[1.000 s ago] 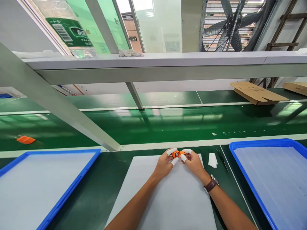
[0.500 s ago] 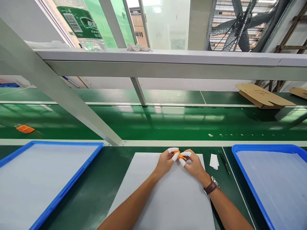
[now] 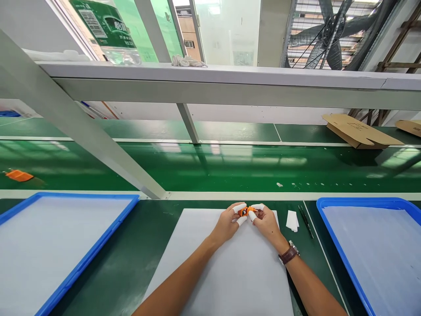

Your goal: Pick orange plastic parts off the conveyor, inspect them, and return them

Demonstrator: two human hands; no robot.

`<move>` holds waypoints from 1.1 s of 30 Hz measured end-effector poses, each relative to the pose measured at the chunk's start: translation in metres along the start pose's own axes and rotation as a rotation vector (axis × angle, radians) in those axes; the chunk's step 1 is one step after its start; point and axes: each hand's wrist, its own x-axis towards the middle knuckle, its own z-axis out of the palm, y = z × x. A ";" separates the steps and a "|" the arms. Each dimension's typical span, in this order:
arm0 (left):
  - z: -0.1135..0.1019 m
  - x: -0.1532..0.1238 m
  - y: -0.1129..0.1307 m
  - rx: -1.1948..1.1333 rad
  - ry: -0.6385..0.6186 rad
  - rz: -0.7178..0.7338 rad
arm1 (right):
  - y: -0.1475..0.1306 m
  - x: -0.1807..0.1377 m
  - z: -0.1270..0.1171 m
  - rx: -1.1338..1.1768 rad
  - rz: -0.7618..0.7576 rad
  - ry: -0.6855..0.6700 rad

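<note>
At the far left a small orange piece (image 3: 19,175) lies alone on the green conveyor belt (image 3: 230,169). In front of it, on the dark green worktop (image 3: 131,267), sits a blue tray (image 3: 98,254) lined with a pale sheet. Toward the middle a white mat (image 3: 230,276) covers the worktop. Over its far edge the left hand (image 3: 226,224) and the right hand (image 3: 267,223) meet, both wearing white finger cots. Between them is a small orange part (image 3: 247,211), held just above the mat: the left fingers (image 3: 239,208) pinch it narrowly from one side, and the right fingers (image 3: 252,216) close on it from the other. A brown-strapped wristwatch (image 3: 288,253) sits on the right wrist. Just right of the hands lie a small folded white paper (image 3: 291,220) and thin black tweezers (image 3: 305,221). A second blue tray (image 3: 342,254) stands at the right edge, and flat cardboard (image 3: 358,130) rests beyond the belt.
</note>
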 end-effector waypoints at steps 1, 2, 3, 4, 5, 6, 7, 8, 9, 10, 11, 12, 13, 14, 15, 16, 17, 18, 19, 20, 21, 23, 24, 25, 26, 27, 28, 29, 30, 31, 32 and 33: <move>0.001 0.000 0.000 0.047 0.022 0.024 | -0.001 -0.001 0.000 -0.008 -0.015 0.012; 0.003 0.000 -0.001 0.082 0.039 0.047 | -0.002 -0.001 0.000 -0.016 -0.031 0.021; 0.004 0.000 -0.001 0.106 0.053 0.068 | -0.003 -0.002 0.001 -0.022 -0.045 0.025; 0.005 0.000 -0.002 0.124 0.066 0.085 | -0.003 -0.002 0.001 -0.027 -0.056 0.023; 0.007 -0.001 -0.003 0.138 0.077 0.099 | -0.003 -0.002 0.001 -0.031 -0.064 0.018; 0.008 -0.001 -0.004 0.152 0.083 0.113 | -0.002 -0.003 0.000 -0.034 -0.069 0.010; 0.008 -0.001 -0.006 0.170 0.086 0.129 | -0.002 -0.003 0.000 -0.036 -0.074 0.004; 0.009 -0.002 -0.008 0.191 0.089 0.146 | -0.001 -0.003 0.000 -0.036 -0.079 -0.002; 0.010 -0.002 -0.011 0.216 0.091 0.164 | -0.001 -0.003 0.000 -0.036 -0.087 -0.005; 0.011 -0.003 -0.014 0.247 0.096 0.187 | 0.000 -0.003 0.000 -0.036 -0.098 -0.008; 0.011 -0.003 -0.017 0.282 0.105 0.216 | 0.000 -0.003 0.000 -0.034 -0.112 -0.009; 0.012 -0.004 -0.020 0.320 0.115 0.249 | 0.000 -0.004 0.001 -0.033 -0.126 -0.010; 0.013 -0.004 -0.023 0.359 0.126 0.285 | 0.000 -0.004 0.001 -0.031 -0.138 -0.009; 0.014 -0.005 -0.026 0.398 0.137 0.318 | 0.001 -0.004 0.002 -0.030 -0.147 -0.008; 0.015 -0.005 -0.028 0.433 0.147 0.346 | 0.001 -0.005 0.002 -0.028 -0.151 -0.006; 0.016 -0.005 -0.029 0.461 0.155 0.365 | 0.001 -0.005 0.002 -0.025 -0.152 -0.003; 0.017 -0.005 -0.030 0.482 0.162 0.373 | 0.001 -0.005 0.003 -0.023 -0.150 -0.002; 0.018 -0.005 -0.031 0.496 0.168 0.376 | 0.002 -0.005 0.003 -0.021 -0.147 0.000; 0.019 -0.005 -0.031 0.504 0.174 0.375 | 0.002 -0.005 0.003 -0.019 -0.143 0.000; 0.019 -0.005 -0.030 0.509 0.179 0.374 | 0.001 -0.005 0.003 -0.019 -0.138 0.000; 0.020 -0.005 -0.030 0.512 0.183 0.373 | 0.001 -0.005 0.003 -0.019 -0.130 0.000; 0.020 -0.005 -0.030 0.516 0.189 0.374 | -0.001 -0.005 0.003 -0.015 -0.101 -0.006; 0.020 -0.005 -0.030 0.519 0.191 0.374 | -0.002 -0.006 0.003 -0.009 -0.083 -0.011; 0.020 -0.005 -0.029 0.524 0.192 0.375 | -0.004 -0.005 0.003 -0.001 -0.066 -0.018; 0.020 -0.005 -0.030 0.532 0.194 0.378 | -0.005 -0.005 0.003 0.009 -0.051 -0.026; 0.020 -0.005 -0.030 0.545 0.195 0.383 | -0.006 -0.005 0.002 0.018 -0.035 -0.034; 0.021 -0.005 -0.030 0.564 0.196 0.389 | -0.007 -0.004 0.001 0.022 -0.017 -0.044; 0.021 -0.005 -0.030 0.586 0.196 0.396 | -0.008 -0.003 0.001 0.022 0.003 -0.056; 0.021 -0.005 -0.030 0.609 0.194 0.403 | -0.009 -0.002 0.000 0.018 0.025 -0.067; 0.021 -0.004 -0.031 0.630 0.191 0.409 | -0.009 -0.001 -0.001 0.014 0.044 -0.077; 0.021 -0.004 -0.031 0.645 0.185 0.412 | -0.009 -0.001 -0.001 0.010 0.059 -0.082; 0.021 -0.003 -0.030 0.651 0.177 0.410 | -0.009 0.000 -0.001 0.007 0.067 -0.082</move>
